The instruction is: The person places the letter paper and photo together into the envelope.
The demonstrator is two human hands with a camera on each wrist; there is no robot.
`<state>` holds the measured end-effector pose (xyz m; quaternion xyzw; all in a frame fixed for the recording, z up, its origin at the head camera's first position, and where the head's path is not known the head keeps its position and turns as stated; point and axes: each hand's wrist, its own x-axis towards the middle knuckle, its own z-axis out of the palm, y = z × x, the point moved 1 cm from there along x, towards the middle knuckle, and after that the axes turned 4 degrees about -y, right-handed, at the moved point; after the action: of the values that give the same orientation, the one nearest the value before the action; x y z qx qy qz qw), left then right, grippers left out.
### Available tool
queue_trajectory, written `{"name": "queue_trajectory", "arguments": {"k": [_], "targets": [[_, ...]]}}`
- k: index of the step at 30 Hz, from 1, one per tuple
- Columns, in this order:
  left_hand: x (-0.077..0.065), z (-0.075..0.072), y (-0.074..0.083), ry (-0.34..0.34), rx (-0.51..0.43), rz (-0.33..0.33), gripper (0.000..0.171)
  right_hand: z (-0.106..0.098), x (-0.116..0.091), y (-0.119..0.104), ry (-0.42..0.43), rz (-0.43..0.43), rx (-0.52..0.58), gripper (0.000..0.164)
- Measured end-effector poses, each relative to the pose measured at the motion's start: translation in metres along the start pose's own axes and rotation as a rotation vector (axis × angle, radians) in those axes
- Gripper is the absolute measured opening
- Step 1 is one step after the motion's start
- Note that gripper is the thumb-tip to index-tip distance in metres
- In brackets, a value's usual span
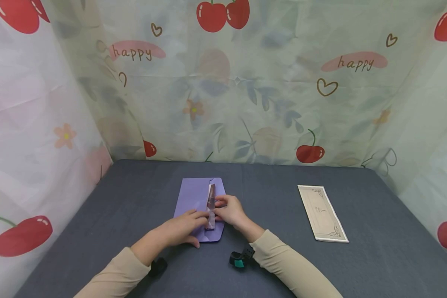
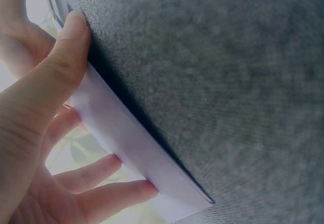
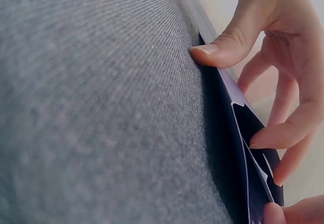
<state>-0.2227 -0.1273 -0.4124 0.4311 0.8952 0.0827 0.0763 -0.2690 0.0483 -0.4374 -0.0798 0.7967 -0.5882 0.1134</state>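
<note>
A purple envelope (image 1: 193, 192) lies on the table with its flap side to the right. From its opening shows a narrow strip of a printed card (image 1: 211, 198), the rest hidden inside. My left hand (image 1: 180, 227) rests over the envelope, fingers spread on its face and thumb (image 2: 73, 37) down at the near edge. My right hand (image 1: 231, 210) is at the opening, with bent fingers and thumb pinching the right edge of the card. In the right wrist view, the thumb tip (image 3: 275, 215) meets the card's edge between the envelope's dark inner layers.
A cream card with ornate corner prints (image 1: 322, 213) lies apart on the right of the dark grey table (image 1: 268, 182). A black device with a teal patch (image 1: 239, 261) sits at my right wrist. Patterned cloth walls (image 1: 223, 95) enclose the back and sides.
</note>
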Motion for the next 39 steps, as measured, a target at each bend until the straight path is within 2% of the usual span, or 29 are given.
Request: {"name": "queue_trajectory", "arguments": {"k": [17, 30, 39], "targets": [[-0.001, 0.001, 0.0, 0.038, 0.007, 0.04, 0.041, 0.008, 0.001, 0.0, -0.017, -0.013, 0.014, 0.042], [0.0, 0.001, 0.0, 0.01, -0.022, 0.003, 0.04, 0.013, 0.003, 0.001, -0.015, -0.003, 0.037, 0.042], [0.0, 0.001, 0.0, 0.035, -0.01, 0.025, 0.039, 0.015, 0.004, 0.0, -0.011, 0.008, 0.048, 0.041]]}}
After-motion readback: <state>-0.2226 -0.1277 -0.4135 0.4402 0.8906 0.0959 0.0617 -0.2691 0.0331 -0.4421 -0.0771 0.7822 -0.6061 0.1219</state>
